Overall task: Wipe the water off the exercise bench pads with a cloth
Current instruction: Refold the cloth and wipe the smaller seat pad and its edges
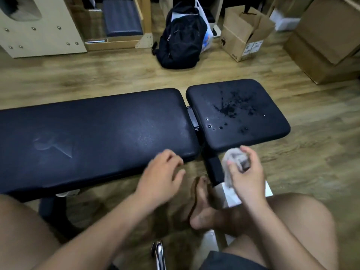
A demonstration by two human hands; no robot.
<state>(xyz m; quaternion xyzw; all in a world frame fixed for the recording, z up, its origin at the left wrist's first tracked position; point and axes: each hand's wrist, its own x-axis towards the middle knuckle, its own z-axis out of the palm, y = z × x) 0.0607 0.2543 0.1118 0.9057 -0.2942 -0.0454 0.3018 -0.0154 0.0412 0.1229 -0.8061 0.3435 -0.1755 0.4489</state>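
right hand (245,173): gripping bunched grey cloth (233,159) near seat pad's (237,114) near edge | water (231,108) on seat pad | left hand (162,172): empty, fingers loosely spread, by long back pad (93,137)

Long pad (93,137) on left & short pad (237,115) on right: black vinyl-like upholstery, smooth w/ soft sheen. Short pad has glossy wet beads (231,108). Cloth (236,159) in right hand (246,177): grey, soft, crumpled. Floor (116,76): wood-look planks, matt. Far side: backpack (182,38) black fabric; boxes (243,36) brown cardboard, matt. Near edge: chrome tube (159,254), shiny metal.
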